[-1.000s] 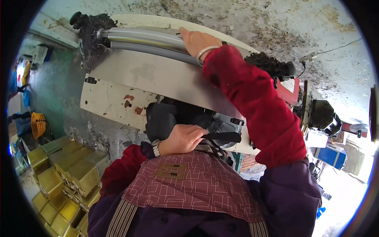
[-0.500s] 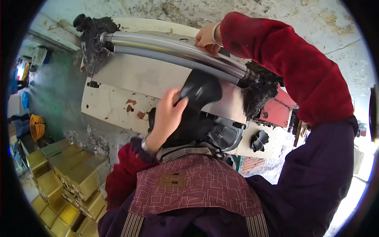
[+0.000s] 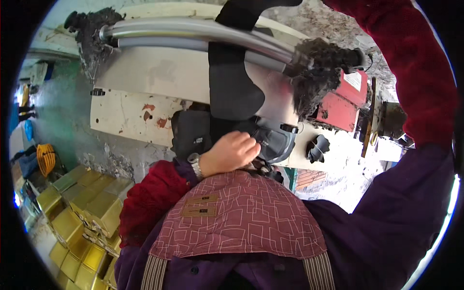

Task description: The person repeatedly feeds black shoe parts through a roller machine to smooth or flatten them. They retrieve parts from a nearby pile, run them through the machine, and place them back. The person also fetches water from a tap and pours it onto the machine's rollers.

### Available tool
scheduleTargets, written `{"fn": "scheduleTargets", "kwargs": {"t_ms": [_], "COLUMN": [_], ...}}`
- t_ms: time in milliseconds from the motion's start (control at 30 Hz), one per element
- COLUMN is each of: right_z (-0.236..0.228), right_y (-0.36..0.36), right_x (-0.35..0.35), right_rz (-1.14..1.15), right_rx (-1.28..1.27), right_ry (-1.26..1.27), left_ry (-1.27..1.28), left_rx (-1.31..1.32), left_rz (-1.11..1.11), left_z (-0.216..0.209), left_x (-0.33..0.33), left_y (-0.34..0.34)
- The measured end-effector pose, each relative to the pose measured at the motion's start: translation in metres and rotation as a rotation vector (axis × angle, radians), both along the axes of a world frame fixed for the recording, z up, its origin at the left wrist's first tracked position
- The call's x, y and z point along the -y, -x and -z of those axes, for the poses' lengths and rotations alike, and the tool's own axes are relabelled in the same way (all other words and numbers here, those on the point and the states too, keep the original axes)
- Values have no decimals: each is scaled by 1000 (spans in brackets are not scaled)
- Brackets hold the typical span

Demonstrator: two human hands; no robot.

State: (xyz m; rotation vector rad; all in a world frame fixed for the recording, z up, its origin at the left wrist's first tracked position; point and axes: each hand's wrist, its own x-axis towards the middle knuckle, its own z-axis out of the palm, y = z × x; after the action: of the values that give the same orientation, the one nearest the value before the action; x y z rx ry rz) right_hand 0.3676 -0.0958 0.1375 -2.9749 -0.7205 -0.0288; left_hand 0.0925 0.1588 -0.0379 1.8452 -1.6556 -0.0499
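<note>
A flat black sheet piece (image 3: 232, 89) runs through a pair of rollers. Its near part lies on the metal feed plate (image 3: 159, 72), and another black length (image 3: 246, 12) rises beyond the shiny upper roller (image 3: 169, 30). My left hand (image 3: 233, 152) is low in front of my apron, over a pile of black pieces (image 3: 191, 130). Its fingers are curled together, and whatever they hold is hidden. My right arm (image 3: 420, 72) reaches up past the top edge, with the hand out of view.
Dark clumped residue (image 3: 316, 82) coats the roller ends. A red box (image 3: 338, 108) stands to the right, near a curled black piece (image 3: 317, 148) on the pale table. Several gold-coloured tins (image 3: 92, 203) are stacked at lower left, below an orange coil (image 3: 46, 158).
My left hand let go of the black sheet piece and came down toward the apron. My right hand left the rollers and went out past the top. Black material now shows beyond the rollers.
</note>
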Motion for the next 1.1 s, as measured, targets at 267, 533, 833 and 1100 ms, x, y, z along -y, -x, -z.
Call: {"fn": "scheduleTargets", "kwargs": {"t_ms": [267, 533, 833, 1100], "right_z": [-120, -86, 84, 124], "right_y": [66, 294, 410, 443], "right_x": [-6, -67, -32, -38], "right_rz": [-96, -694, 127, 480], "right_rx": [450, 525, 844, 727], "right_ry": [11, 104, 20, -143], "left_ry": [264, 678, 821, 557], "left_rx": [-1277, -2164, -1483, -966], "left_rz": [-271, 264, -358, -505], "left_z": [-62, -106, -123, -138], "left_x": [18, 35, 56, 71], "left_y": [-39, -157, -100, -65]}}
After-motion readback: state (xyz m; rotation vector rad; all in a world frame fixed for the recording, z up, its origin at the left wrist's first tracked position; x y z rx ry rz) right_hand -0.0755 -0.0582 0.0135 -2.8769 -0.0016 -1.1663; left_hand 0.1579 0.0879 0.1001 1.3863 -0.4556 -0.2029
